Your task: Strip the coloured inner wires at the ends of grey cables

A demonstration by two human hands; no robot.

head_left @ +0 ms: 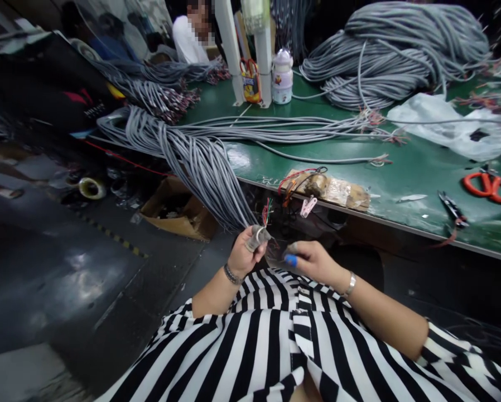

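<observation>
My left hand [242, 254] is closed around the end of a grey cable, with a grey covering on its thumb. Thin red, green and white wires [267, 213] fan upward from that end. A large bundle of grey cables [211, 167] hangs off the table edge and runs down to this hand. Just to the right, my right hand [317, 265] is pinched closed, with a blue covering on one fingertip and a grey one on another. A fine strand seems to stretch between the hands; what the right fingers grip is too small to make out.
The green table [334, 153] carries a wooden block with wires [338, 191], orange-handled scissors [491, 187], small cutters [453, 209], a plastic bag [455, 131] and a large cable coil [401, 50]. A cardboard box [179, 215] stands below. Another person [187, 36] sits beyond.
</observation>
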